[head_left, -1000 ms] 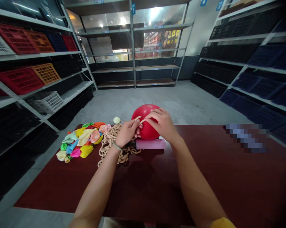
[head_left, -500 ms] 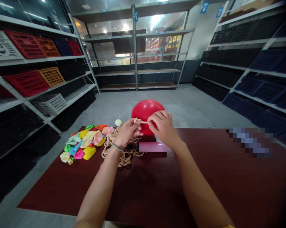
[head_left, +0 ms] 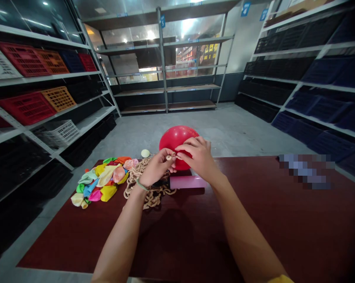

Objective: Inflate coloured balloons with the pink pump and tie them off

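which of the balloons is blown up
The red balloon at the left hand and right hand: round and full, while the colourful balloons piled to its left lie flat.

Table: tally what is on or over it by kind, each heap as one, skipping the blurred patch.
Red balloon, held by left hand and right hand: 1
Pink cylinder: 1
Heap of limp balloons: 1
Pile of beige cord: 1
Small pale round thing: 1
Total: 5
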Tool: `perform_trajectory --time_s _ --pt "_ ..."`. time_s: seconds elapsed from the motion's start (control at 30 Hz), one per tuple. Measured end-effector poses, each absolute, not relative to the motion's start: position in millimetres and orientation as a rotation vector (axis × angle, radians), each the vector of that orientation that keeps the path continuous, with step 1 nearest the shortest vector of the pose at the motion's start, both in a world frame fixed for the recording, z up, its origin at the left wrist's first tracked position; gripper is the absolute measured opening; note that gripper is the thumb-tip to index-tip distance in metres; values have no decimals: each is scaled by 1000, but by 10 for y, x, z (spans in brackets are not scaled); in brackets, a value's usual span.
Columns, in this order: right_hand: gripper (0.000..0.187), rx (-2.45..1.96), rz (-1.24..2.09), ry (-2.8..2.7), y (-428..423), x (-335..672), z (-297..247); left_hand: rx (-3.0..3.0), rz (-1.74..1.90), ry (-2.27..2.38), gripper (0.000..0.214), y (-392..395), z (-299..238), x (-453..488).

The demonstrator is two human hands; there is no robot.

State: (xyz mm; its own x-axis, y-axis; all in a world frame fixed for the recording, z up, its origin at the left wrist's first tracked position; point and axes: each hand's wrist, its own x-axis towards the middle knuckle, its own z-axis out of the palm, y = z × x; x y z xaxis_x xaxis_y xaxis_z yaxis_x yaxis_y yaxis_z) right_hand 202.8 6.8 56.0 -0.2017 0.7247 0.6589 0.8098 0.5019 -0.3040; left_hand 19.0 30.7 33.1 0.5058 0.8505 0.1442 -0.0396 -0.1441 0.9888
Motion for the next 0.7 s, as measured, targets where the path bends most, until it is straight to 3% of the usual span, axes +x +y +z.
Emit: perform_trajectory --time_s 0.27,0.7 --pt "10 -1225 -229 -2022 83 2021 525 1614 958 774 23 304 314 221" --pt "12 -1145 -222 -1972 54 1948 552 1527 1409 868 18 248 231 370"
